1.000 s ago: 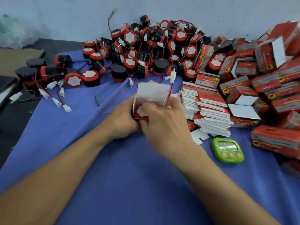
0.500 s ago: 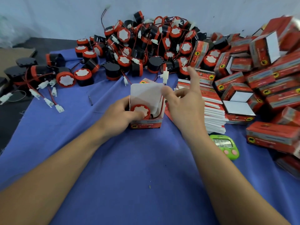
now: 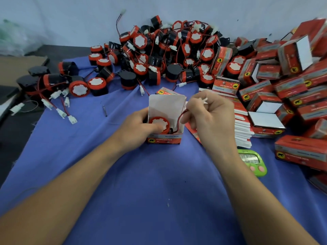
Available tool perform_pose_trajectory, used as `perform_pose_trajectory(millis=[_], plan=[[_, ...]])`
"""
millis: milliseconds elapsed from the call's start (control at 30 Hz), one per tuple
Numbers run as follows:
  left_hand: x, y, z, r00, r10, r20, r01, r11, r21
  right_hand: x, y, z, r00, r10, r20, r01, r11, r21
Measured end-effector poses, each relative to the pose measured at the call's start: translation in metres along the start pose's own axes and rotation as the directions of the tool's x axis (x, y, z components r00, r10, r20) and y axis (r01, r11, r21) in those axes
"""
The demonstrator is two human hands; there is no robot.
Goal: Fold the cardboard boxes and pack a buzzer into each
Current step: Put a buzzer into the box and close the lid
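A small red cardboard box (image 3: pixel 164 139) stands on the blue cloth with its white lid flap up. Inside it sits a red and black buzzer (image 3: pixel 159 124) with a white face. My left hand (image 3: pixel 136 126) grips the box's left side, thumb pressing on the buzzer. My right hand (image 3: pixel 210 119) is just right of the box and pinches the buzzer's white connector (image 3: pixel 203 100); its red wire runs down into the box.
A heap of loose buzzers (image 3: pixel 159 57) with wires lies at the back. Folded red boxes (image 3: pixel 290 96) pile up on the right, next to a stack of flat boxes (image 3: pixel 243 128). A green timer (image 3: pixel 252 160) sits beside my right forearm. The blue cloth (image 3: pixel 150 191) covers the table.
My right hand has closed from an extended finger to a pinch on the white connector and moved nearer the box. The left hand stays on the box and buzzer.
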State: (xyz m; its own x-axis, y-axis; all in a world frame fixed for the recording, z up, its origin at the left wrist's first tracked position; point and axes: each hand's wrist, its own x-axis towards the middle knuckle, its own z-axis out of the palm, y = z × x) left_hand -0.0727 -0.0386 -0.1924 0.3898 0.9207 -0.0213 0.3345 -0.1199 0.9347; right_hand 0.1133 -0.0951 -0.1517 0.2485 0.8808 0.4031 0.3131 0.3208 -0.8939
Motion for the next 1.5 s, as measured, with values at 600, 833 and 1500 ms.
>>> perform_pose_trajectory(millis=[600, 833, 1500], plan=[[-0.009, 0.007, 0.001, 0.999, 0.003, -0.038, -0.001, 0.999, 0.053, -0.013, -0.019, 0.015, 0.897, -0.046, 0.44, 0.438, 0.224, -0.87], [-0.003, 0.001, 0.001, 1.0, -0.001, -0.015, 0.001, 1.0, 0.002, -0.015, -0.013, 0.015, 0.914, -0.11, 0.391, 0.405, 0.336, -0.85], [0.0, -0.001, 0.002, 0.999, 0.037, -0.026, -0.037, 0.999, 0.004, -0.006, -0.025, 0.014, 0.814, 0.162, 0.558, 0.47, 0.383, -0.796]])
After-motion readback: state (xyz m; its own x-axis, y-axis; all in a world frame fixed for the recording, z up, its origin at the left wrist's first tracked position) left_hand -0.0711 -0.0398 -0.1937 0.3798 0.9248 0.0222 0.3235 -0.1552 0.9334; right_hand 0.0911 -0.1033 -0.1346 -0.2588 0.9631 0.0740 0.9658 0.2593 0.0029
